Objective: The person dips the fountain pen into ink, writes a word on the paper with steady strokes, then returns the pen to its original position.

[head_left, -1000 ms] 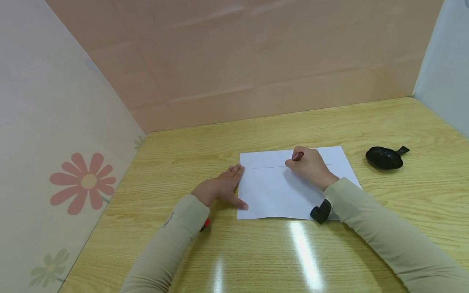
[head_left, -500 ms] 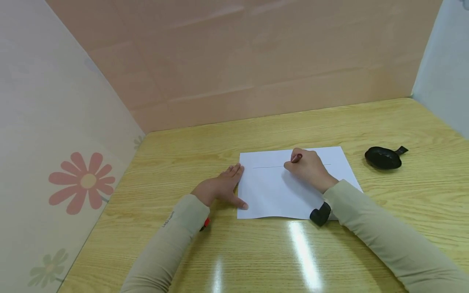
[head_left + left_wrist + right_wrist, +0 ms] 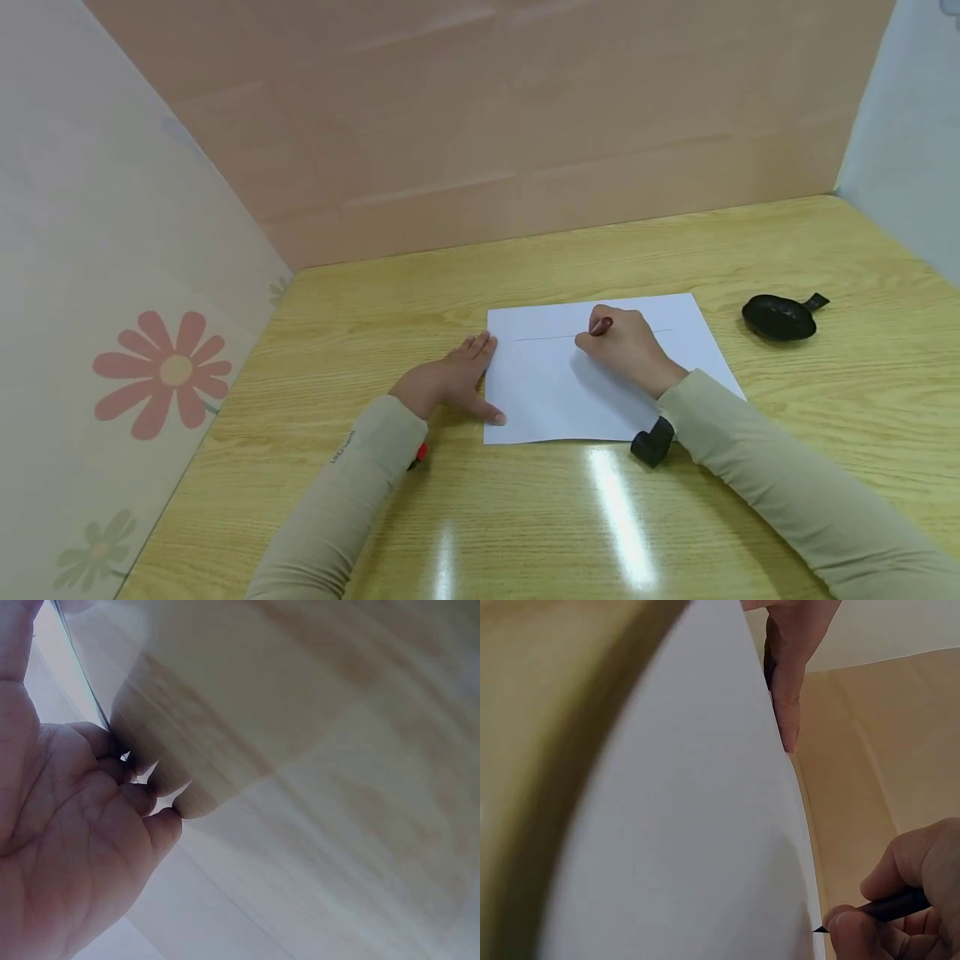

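Note:
A white sheet of paper [image 3: 555, 392] lies on the wooden table, with a thin dark line [image 3: 542, 338] across its upper part. My right hand [image 3: 628, 346] pinches a dark reddish pen [image 3: 602, 326] over that line and covers its middle. In the right wrist view, the black tip of the pen [image 3: 896, 905] meets the paper near its edge, between thumb and fingers. My left hand [image 3: 450, 385] rests at the sheet's left edge with fingers spread and thumb on the lower left corner. The left wrist view shows the palm side of the left hand [image 3: 75, 817].
To the right of the sheet sits a shiny black oval object [image 3: 778, 317] with a short tab. A black device [image 3: 652, 442] hangs at the right cuff, over the sheet's front edge. Red shows beneath the left cuff [image 3: 408, 425]. A pinkish-brown wall [image 3: 525, 125] stands behind the table.
My right hand has shifted slightly left and toward me along the line with the pen. My left hand stays at the sheet's edge. The whole head view has shifted a little.

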Demonstrator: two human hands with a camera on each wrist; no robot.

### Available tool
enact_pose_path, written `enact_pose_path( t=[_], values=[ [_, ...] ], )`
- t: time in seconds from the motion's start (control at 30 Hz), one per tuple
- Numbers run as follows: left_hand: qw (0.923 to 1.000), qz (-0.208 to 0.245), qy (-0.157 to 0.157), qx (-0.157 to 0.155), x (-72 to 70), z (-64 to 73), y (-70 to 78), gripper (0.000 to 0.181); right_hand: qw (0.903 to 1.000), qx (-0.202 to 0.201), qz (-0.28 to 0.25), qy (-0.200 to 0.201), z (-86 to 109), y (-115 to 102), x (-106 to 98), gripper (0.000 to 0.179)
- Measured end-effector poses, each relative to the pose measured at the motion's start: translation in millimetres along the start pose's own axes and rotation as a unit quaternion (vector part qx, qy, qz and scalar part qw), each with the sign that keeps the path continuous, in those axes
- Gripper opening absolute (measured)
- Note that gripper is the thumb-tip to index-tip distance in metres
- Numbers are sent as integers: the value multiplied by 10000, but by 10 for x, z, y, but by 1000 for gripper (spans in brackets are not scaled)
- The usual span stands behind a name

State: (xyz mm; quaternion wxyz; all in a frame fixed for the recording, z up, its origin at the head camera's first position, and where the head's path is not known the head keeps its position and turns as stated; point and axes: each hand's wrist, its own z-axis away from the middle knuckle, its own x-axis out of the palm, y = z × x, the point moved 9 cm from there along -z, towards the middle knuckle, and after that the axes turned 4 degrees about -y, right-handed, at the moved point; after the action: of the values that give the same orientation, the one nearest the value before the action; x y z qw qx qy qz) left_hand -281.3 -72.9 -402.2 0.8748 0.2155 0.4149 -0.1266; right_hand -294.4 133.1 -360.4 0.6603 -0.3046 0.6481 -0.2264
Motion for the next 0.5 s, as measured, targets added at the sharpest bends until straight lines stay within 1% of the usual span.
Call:
enact_pose_path(
  t=[0.27, 0.5],
  values=[
    [10000, 30, -22, -1, 12, -15, -17, 119, 10000, 8, -14, -45, 38, -30, 22, 12],
    [10000, 66, -12, 39, 2, 2, -4, 118, 9999, -66, 74, 55, 56, -53, 31, 12]
  ],
)
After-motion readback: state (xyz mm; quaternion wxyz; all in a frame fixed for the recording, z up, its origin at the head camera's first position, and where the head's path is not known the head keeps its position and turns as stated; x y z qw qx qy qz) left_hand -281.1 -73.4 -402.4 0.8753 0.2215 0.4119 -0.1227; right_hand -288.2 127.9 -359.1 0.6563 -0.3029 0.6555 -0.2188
